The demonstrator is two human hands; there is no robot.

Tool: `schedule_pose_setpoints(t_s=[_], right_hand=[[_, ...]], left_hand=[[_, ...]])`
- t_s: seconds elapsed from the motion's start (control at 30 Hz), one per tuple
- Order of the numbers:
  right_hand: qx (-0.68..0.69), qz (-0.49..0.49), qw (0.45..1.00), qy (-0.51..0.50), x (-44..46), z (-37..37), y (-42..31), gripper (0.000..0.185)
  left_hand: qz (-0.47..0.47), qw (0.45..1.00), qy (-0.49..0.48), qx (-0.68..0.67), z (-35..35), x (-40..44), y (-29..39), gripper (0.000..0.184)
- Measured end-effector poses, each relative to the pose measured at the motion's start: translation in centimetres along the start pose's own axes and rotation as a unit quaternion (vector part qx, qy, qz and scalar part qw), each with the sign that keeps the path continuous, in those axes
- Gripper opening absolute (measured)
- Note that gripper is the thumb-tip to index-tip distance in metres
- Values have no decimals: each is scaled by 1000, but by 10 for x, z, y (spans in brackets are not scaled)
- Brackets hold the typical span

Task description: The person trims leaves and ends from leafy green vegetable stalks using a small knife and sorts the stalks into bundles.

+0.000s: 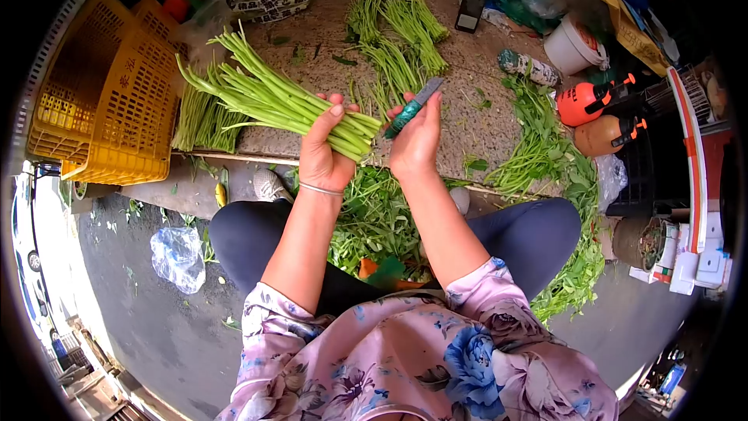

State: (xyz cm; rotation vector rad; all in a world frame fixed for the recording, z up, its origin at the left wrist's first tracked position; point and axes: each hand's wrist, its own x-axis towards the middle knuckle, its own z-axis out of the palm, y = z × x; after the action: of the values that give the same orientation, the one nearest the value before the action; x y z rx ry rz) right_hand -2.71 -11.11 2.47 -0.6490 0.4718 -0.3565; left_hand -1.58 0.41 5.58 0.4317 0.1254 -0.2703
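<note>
My left hand [326, 148] is closed round a bunch of long green vegetable stems [265, 93], whose thicker cut ends point toward my right hand. In my right hand [417, 136] is a knife [407, 115] with a green-wrapped handle and a short grey blade angled up and away. The knife is close to the stem ends; I cannot tell if they touch. Beyond my hands, more stems lie in a pile [397, 31] on the stone slab. Another heap of stems [206, 121] rests beside the yellow crate. Loose leaves [374, 214] cover the ground between my knees.
A yellow plastic crate [117, 86] stands at the left. Leafy stalks [565, 226] spread along my right side. Farther right are a red spray bottle [576, 103], a brown one [600, 136] and a white bucket [573, 45]. A clear plastic bag [178, 257] lies at lower left.
</note>
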Motion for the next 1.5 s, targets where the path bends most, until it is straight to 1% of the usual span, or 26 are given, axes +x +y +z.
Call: schedule_pose_setpoints(t_s=[0.07,0.1,0.13,0.17,0.2,0.27,0.33,0.37,0.4,0.47,0.5,0.53,0.6,0.63,0.7,0.83,0.9,0.93,1.03,1.1,1.13,1.2,1.27,1.37,1.4,1.5], right_hand=[[5,-39,999,34,4,-10,2,51],[18,-23,999,23,0,1,2,53],[34,-8,999,15,-7,17,4,54],[24,13,999,-38,-9,26,7,54],[48,11,999,-9,-3,30,13,48],[-35,-10,999,-16,5,30,17,40],[-109,-168,980,-14,-7,32,3,28],[-143,-163,975,-55,-17,28,-9,25],[-188,-157,964,-106,-27,23,-19,18],[-347,-155,898,-220,-38,14,-26,13],[-382,-123,884,-242,-42,13,-27,11],[-395,-155,868,-260,-41,12,-22,16],[-398,-108,881,-231,-36,9,-16,19],[-397,-109,882,-232,-36,8,-16,19],[-473,-203,825,-233,-37,8,-17,21],[-490,-211,814,-229,-34,8,-21,22],[-510,-163,819,-204,-34,9,-23,22],[-510,-164,819,-205,-33,9,-22,22],[-525,-184,806,-203,-35,14,-24,22],[-569,-156,785,-191,-38,21,-30,17],[-569,-156,784,-193,-38,22,-30,17],[-599,-185,754,-195,-38,23,-30,18],[-602,-191,749,-200,-35,23,-30,19],[-603,-198,746,-200,-27,20,-25,22],[-602,-195,748,-198,-25,19,-23,25],[-614,-211,736,-191,-24,21,-22,23]], left_hand=[[-23,999,10,-30,-2,3,3,28],[-16,1000,12,-7,-5,4,-2,23],[-29,999,-1,20,-4,0,-13,20],[-42,999,-7,22,-5,0,-16,21],[-52,998,-14,22,-6,1,-16,22],[-40,999,0,26,-7,6,-6,25],[-20,999,14,21,-6,9,3,28],[-5,1000,23,11,-5,10,5,29],[7,999,35,1,-6,9,6,30],[4,999,42,3,-8,10,5,28],[-2,999,30,15,-10,9,4,33],[-9,999,17,29,-11,9,3,38],[-11,999,23,33,-11,6,3,36],[-5,999,20,32,-12,5,3,35],[-5,1000,15,26,-13,2,4,31],[-7,999,12,33,-15,1,5,25],[-30,999,-6,25,-16,0,7,24],[-30,999,-6,24,-14,-1,8,24],[-40,999,-1,-6,-12,-3,8,25],[-35,999,-13,6,-18,1,6,23],[-32,999,-12,5,-20,2,5,23],[-31,999,-31,12,-23,2,4,24],[-27,999,-27,22,-24,2,3,25],[-20,998,-53,18,-27,5,-1,26],[-13,999,-41,29,-26,5,-2,26],[-7,999,-22,37,-28,5,-3,27]])
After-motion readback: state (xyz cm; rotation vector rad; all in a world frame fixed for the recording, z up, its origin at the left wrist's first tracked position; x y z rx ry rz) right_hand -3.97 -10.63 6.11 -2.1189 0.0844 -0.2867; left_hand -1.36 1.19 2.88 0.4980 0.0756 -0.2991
